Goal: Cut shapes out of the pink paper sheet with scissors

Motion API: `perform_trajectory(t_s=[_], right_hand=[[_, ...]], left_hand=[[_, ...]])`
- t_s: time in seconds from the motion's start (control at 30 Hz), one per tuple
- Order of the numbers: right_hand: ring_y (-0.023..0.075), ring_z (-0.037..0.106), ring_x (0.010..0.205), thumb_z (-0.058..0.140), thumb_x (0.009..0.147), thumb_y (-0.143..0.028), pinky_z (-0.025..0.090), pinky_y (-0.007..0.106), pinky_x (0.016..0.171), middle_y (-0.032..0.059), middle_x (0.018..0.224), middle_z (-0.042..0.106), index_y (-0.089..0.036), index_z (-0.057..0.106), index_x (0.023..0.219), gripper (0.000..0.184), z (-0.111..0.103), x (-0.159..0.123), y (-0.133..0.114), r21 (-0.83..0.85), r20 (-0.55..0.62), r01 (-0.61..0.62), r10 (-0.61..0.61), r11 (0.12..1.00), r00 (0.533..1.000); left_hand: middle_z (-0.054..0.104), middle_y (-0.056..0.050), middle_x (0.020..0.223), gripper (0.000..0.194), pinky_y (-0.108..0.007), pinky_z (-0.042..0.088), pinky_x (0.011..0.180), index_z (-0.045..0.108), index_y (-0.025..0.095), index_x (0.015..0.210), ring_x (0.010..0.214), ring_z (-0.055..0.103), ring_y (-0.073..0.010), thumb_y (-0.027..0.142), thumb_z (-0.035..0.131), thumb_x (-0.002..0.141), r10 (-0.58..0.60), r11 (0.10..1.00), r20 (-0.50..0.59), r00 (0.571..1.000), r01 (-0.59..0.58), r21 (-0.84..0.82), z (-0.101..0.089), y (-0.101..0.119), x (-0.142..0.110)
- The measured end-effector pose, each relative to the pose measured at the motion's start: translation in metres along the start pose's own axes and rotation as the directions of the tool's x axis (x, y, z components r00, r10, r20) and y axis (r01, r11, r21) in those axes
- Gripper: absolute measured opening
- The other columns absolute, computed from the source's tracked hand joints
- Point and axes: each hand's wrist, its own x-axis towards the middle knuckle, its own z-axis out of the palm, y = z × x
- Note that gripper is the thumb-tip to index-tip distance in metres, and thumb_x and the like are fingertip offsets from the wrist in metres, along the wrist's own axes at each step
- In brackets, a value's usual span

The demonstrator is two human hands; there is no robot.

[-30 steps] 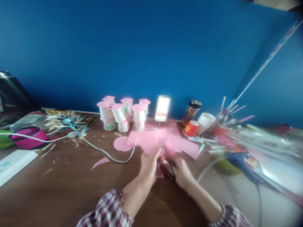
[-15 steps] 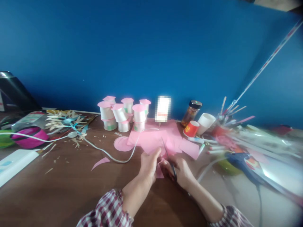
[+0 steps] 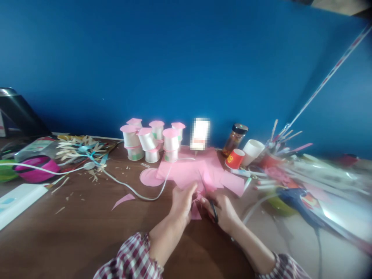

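Observation:
My left hand [image 3: 183, 200] is closed on a piece of pink paper [image 3: 186, 179], thumb on top and fingers hidden below. Black-handled scissors [image 3: 214, 213] are in my right hand [image 3: 223, 212], with their blades pointing away from me over the paper. A pink paper scrap [image 3: 196, 212] shows between my wrists. More pink sheets [image 3: 213, 158] lie flat just beyond my hands, and a round pink piece [image 3: 149, 177] is at their left. Which part of the paper lies between the blades is hard to make out.
Stacked white paper cups [image 3: 130, 138] with pink tops stand at the back. A phone [image 3: 200, 133], a dark-lidded jar [image 3: 236, 137] and a red cup [image 3: 235, 159] are near the wall. A white cable [image 3: 139, 197] crosses the left; a glue gun [image 3: 302, 203] lies right.
Hardly anything differs. My right hand and the scissors have shifted very slightly; my left hand stays in place on the pink paper.

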Motion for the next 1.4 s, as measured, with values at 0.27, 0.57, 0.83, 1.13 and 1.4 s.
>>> perform_trajectory(t_s=[0.27, 0.57, 0.83, 1.13, 1.4], right_hand=[[0.0110, 0.045, 0.041, 0.061, 0.082, -0.037, 0.030, 0.020, 0.039, -0.0029, 0.046, 0.047, -0.017, 0.049, 0.061, 0.032, -0.001, 0.001, 0.000, 0.001, -0.006, 0.004, -0.004, 1.000, 1.000], [0.0092, 0.044, 0.035, 0.062, 0.081, -0.043, 0.032, 0.018, 0.035, -0.0041, 0.043, 0.047, -0.017, 0.050, 0.063, 0.034, 0.003, -0.001, -0.002, 0.070, 0.005, -0.073, 0.073, 0.995, 0.997], [0.0085, 0.043, 0.033, 0.059, 0.078, -0.056, 0.031, 0.018, 0.033, -0.0044, 0.042, 0.048, -0.016, 0.052, 0.065, 0.042, 0.003, -0.001, -0.009, 0.168, 0.066, -0.128, 0.118, 0.977, 0.991], [0.0072, 0.045, 0.035, 0.049, 0.082, -0.061, 0.031, 0.018, 0.037, -0.0033, 0.046, 0.052, -0.015, 0.049, 0.067, 0.048, -0.005, 0.000, -0.009, 0.370, 0.186, -0.146, 0.081, 0.917, 0.979], [0.0081, 0.049, 0.038, 0.048, 0.082, -0.062, 0.023, 0.015, 0.034, -0.0013, 0.048, 0.055, -0.013, 0.055, 0.075, 0.050, -0.012, -0.004, -0.015, 0.380, 0.325, -0.232, 0.106, 0.895, 0.940]], left_hand=[[0.060, -0.004, 0.057, 0.027, -0.027, 0.046, 0.047, 0.063, 0.010, 0.071, 0.051, 0.058, -0.0158, 0.029, 0.077, 0.057, 0.037, 0.998, 0.027, 0.999, -0.038, 0.044, -0.007, -0.007, 0.010], [0.068, -0.009, 0.078, 0.038, -0.026, 0.048, 0.053, 0.066, 0.011, 0.088, 0.058, 0.062, -0.0148, 0.029, 0.078, 0.057, -0.002, 1.000, 0.029, 1.000, 0.002, 0.007, -0.007, -0.003, 0.012], [0.067, -0.008, 0.070, 0.032, -0.027, 0.051, 0.056, 0.065, 0.010, 0.082, 0.059, 0.063, -0.0164, 0.028, 0.078, 0.058, 0.103, 0.994, 0.014, 0.995, -0.102, -0.044, -0.009, -0.005, 0.016], [0.063, -0.003, 0.059, 0.031, -0.026, 0.045, 0.050, 0.064, 0.011, 0.072, 0.051, 0.058, -0.0145, 0.034, 0.077, 0.058, 0.130, 0.991, 0.038, 0.991, -0.131, 0.015, -0.007, 0.006, 0.010], [0.053, 0.001, 0.047, 0.030, -0.021, 0.036, 0.036, 0.060, 0.013, 0.061, 0.038, 0.047, -0.0102, 0.040, 0.074, 0.059, 0.262, 0.957, -0.077, 0.962, -0.249, 0.147, -0.013, 0.008, 0.021]])
